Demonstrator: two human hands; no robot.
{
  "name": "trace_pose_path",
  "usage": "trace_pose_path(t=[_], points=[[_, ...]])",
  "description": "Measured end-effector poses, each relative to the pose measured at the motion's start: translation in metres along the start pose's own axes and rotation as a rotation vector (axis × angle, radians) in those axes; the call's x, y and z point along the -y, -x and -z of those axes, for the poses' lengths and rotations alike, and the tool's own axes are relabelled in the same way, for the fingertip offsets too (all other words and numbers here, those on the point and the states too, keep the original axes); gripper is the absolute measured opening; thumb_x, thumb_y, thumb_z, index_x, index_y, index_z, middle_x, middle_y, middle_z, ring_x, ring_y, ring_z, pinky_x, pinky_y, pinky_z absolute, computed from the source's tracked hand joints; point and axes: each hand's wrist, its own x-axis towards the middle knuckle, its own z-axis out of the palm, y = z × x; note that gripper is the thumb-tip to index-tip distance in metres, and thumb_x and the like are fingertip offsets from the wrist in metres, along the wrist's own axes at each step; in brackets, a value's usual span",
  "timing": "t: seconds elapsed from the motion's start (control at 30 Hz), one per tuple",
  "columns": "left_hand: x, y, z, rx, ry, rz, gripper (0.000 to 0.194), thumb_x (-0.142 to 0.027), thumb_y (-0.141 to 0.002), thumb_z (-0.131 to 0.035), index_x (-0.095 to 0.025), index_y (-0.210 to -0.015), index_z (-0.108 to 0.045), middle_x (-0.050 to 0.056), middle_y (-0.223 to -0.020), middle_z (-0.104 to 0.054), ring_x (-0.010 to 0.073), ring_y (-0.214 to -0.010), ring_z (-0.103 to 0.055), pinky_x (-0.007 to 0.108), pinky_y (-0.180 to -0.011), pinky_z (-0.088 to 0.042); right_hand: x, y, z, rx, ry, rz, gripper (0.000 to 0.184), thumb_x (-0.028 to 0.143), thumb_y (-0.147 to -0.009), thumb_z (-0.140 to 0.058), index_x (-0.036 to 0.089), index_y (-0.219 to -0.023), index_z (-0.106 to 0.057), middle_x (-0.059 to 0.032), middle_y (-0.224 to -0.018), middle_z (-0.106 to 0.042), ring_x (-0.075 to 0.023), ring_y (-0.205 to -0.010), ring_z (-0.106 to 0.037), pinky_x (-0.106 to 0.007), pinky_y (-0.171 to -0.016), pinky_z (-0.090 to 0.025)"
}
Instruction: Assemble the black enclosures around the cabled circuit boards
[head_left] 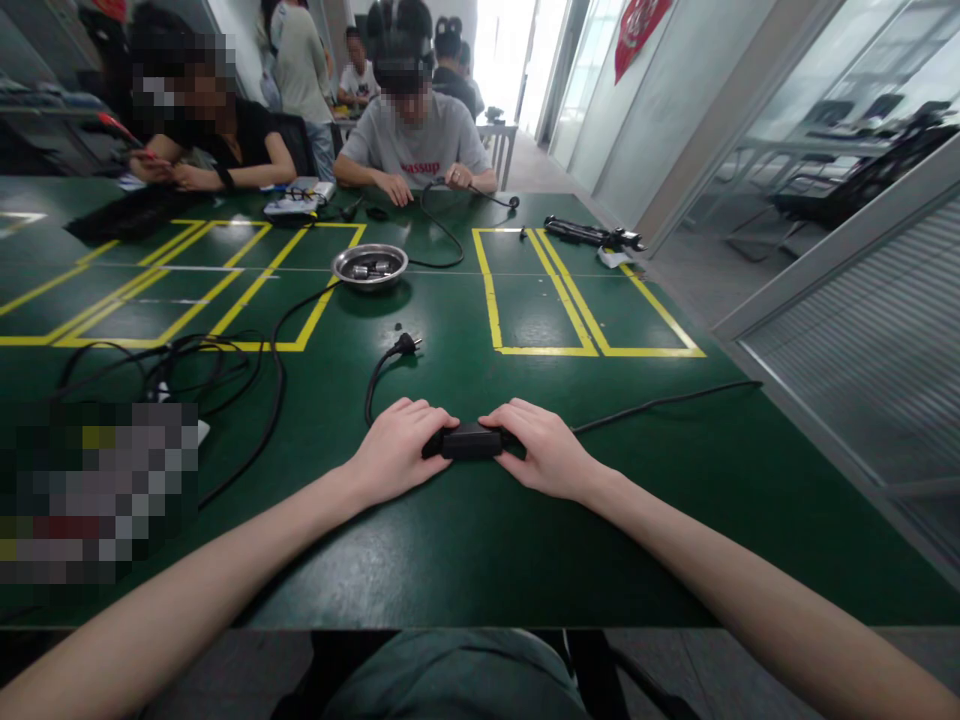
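A small black power adapter [472,443] lies low over the green table, gripped at its two ends. My left hand [401,447] pinches its left end between thumb and fingers. On the right end, my right hand [546,447] closes in the same way. From behind my left hand a black cord curves up to a two-pin plug [407,345], which rests on the table with its pins pointing right. Another black cable [667,402] runs out past my right hand toward the table's right side. My fingers cover the places where the cords meet the adapter.
Ahead stands a metal bowl [370,268] with small metal parts inside. Coiled black cables [217,365] lie left, near a blurred-out object [97,490]. Yellow tape [547,351] marks the green table [487,560]. A person [412,140] opposite handles a cord; a folded tripod-like object [592,235] lies far right.
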Motion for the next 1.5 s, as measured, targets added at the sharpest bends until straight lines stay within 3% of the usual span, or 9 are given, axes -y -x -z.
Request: trace_pose_path(t=[0.17, 0.53, 0.73, 0.97, 1.2, 1.4, 1.5], points=[[-0.003, 0.0, 0.001, 0.007, -0.038, -0.037, 0.016, -0.029, -0.097, -0.061, -0.017, -0.108, -0.065, 0.007, -0.094, -0.075, 0.0227, -0.085, -0.068, 0.036, -0.081, -0.046, -0.001, -0.001, 0.002, 0.004, 0.029, 0.035, 0.017, 0.019, -0.096, -0.063, 0.016, -0.113, -0.065, -0.0103, -0.099, -0.076, -0.024, -0.083, -0.065, -0.037, -0.073, -0.055], [-0.006, 0.001, 0.001, 0.006, -0.114, -0.065, 0.023, -0.036, -0.105, -0.052, -0.016, -0.107, -0.065, 0.008, -0.093, -0.075, 0.0241, -0.085, -0.069, 0.04, -0.087, -0.045, 0.003, -0.001, 0.004, -0.051, 0.127, 0.126, 0.03, 0.036, -0.103, -0.061, 0.017, -0.126, -0.066, -0.0108, -0.109, -0.079, -0.0238, -0.091, -0.071, -0.037, -0.08, -0.06], [-0.007, 0.0, 0.0, -0.014, -0.149, -0.112, 0.039, -0.046, -0.108, -0.048, -0.015, -0.129, -0.061, 0.009, -0.1, -0.076, 0.0248, -0.088, -0.069, 0.042, -0.089, -0.042, 0.005, 0.0, 0.002, -0.055, 0.18, 0.124, 0.028, 0.036, -0.105, -0.058, 0.016, -0.122, -0.068, -0.0108, -0.106, -0.08, -0.0239, -0.089, -0.074, -0.037, -0.078, -0.06], [-0.006, 0.0, 0.0, 0.006, -0.166, -0.136, 0.041, -0.045, -0.11, -0.042, -0.014, -0.126, -0.064, 0.009, -0.097, -0.075, 0.024, -0.083, -0.068, 0.042, -0.086, -0.041, 0.006, -0.003, 0.001, -0.089, 0.116, 0.154, 0.033, 0.034, -0.102, -0.063, 0.014, -0.129, -0.066, -0.0121, -0.113, -0.079, -0.0248, -0.096, -0.075, -0.038, -0.085, -0.063], [-0.007, 0.0, 0.002, -0.015, -0.159, -0.132, 0.044, -0.05, -0.108, -0.046, -0.015, -0.127, -0.066, 0.009, -0.094, -0.075, 0.0251, -0.085, -0.069, 0.043, -0.088, -0.044, 0.01, -0.001, 0.001, -0.055, 0.101, 0.127, 0.032, 0.029, -0.104, -0.059, 0.018, -0.133, -0.066, -0.012, -0.119, -0.079, -0.0249, -0.101, -0.076, -0.039, -0.089, -0.063], [-0.006, 0.002, 0.0, -0.01, -0.162, -0.149, 0.044, -0.048, -0.109, -0.045, -0.015, -0.129, -0.065, 0.01, -0.101, -0.077, 0.0244, -0.087, -0.07, 0.042, -0.088, -0.044, 0.006, -0.002, -0.001, -0.103, 0.101, 0.154, 0.029, 0.034, -0.103, -0.063, 0.014, -0.123, -0.066, -0.014, -0.109, -0.079, -0.0258, -0.095, -0.077, -0.038, -0.082, -0.063], [-0.007, 0.001, 0.001, -0.021, -0.115, -0.119, 0.052, -0.057, -0.104, -0.051, -0.014, -0.13, -0.066, 0.011, -0.1, -0.077, 0.0262, -0.089, -0.07, 0.044, -0.09, -0.045, 0.005, -0.001, -0.001, -0.09, 0.124, 0.179, 0.023, 0.031, -0.106, -0.056, 0.016, -0.121, -0.065, -0.0133, -0.112, -0.079, -0.0248, -0.099, -0.076, -0.038, -0.083, -0.062]])
